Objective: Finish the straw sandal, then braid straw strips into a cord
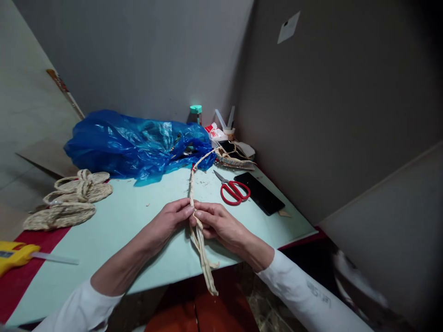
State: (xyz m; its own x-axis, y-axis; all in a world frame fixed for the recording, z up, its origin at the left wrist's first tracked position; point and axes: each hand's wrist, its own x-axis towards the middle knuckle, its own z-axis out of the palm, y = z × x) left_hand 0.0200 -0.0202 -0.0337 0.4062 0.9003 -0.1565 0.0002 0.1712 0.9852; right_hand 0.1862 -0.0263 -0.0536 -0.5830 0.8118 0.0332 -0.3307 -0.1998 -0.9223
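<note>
A pale braided fibre cord (192, 184) runs from the back of the table toward me. Its loose strands (205, 263) hang past the table's front edge. My left hand (175, 214) pinches the cord from the left, thumb and fingers closed on it. On the other side my right hand (221, 223) grips it just below, fingertips pressed together around the strands. Both hands almost touch, just above the table's near edge. Red-handled scissors (235, 192) lie to the right of the cord, blades slightly apart.
A blue plastic bag (128, 143) fills the back left. Woven straw slippers (65, 207) lie at left, near a yellow glue gun (15, 256). Beside the scissors rests a black phone (259, 192). A teal-lidded jar (195, 113) stands at the back, and a wall closes the right side.
</note>
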